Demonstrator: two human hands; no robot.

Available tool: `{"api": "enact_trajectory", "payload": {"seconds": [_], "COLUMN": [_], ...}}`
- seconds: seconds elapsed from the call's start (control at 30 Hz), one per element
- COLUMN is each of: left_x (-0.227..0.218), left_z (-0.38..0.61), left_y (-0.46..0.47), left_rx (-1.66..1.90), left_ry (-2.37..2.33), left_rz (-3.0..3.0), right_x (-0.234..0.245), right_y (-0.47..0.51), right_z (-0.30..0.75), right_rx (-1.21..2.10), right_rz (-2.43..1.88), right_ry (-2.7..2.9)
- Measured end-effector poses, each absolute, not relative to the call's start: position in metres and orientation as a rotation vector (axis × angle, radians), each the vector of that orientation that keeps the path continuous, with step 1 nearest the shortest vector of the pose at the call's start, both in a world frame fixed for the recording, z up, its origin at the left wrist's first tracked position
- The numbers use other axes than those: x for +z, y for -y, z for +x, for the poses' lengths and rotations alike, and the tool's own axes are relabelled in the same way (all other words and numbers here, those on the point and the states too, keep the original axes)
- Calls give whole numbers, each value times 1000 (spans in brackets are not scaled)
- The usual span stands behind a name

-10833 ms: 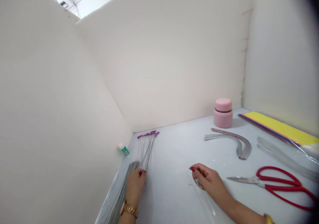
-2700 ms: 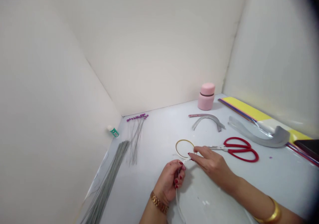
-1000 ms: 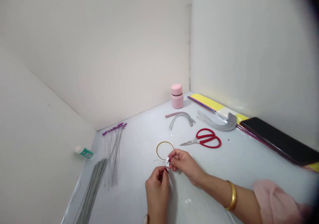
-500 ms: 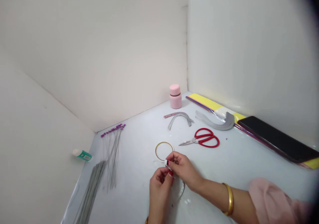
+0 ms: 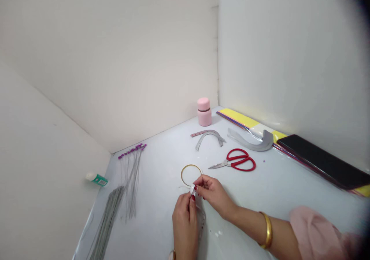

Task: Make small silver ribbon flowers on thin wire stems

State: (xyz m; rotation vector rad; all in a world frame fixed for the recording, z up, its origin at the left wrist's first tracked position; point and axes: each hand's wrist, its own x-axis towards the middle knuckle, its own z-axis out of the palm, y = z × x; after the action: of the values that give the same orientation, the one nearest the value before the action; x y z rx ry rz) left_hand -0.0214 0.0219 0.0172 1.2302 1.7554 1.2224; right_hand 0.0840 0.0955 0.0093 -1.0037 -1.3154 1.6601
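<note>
Between my two hands is a narrow white strip [image 5: 192, 190], pinched at the fingertips. My left hand [image 5: 185, 215] grips its lower part with thumb and fingers closed. My right hand [image 5: 212, 192] pinches it from the right side; the fingers partly cover the strip. A thin curved, dotted piece hangs blurred below the hands. Just beyond my fingertips a thin gold ring [image 5: 181, 174] lies on the white table [image 5: 156, 198]. Red-handled scissors [image 5: 238, 162] rest to the right of the ring, blades pointing left.
Curved grey strips [image 5: 212, 133] and a pink jar [image 5: 204, 117] stand farther back. Along the right wall lie a larger grey curved strip [image 5: 254, 146], yellow sheets [image 5: 237, 116] and a black phone [image 5: 320, 159]. Left are purple-tipped wires [image 5: 133, 183], a grey wire bundle [image 5: 108, 221] and a green-white tube [image 5: 98, 179].
My left hand has turned, its fingers straighter and closer together on the strip. More of the white strip shows between the hands. The dotted piece below has swung left.
</note>
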Motion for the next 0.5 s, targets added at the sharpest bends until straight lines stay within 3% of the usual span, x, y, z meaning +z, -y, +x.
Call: {"api": "enact_trajectory", "payload": {"seconds": [0.5], "left_x": [9], "left_z": [-29], "left_y": [-27], "left_rx": [1275], "left_ry": [-1721], "left_rz": [1039], "right_x": [19], "right_y": [-93], "right_z": [83], "right_rx": [1836], "right_rz": [-1018], "right_ry": [1187]}}
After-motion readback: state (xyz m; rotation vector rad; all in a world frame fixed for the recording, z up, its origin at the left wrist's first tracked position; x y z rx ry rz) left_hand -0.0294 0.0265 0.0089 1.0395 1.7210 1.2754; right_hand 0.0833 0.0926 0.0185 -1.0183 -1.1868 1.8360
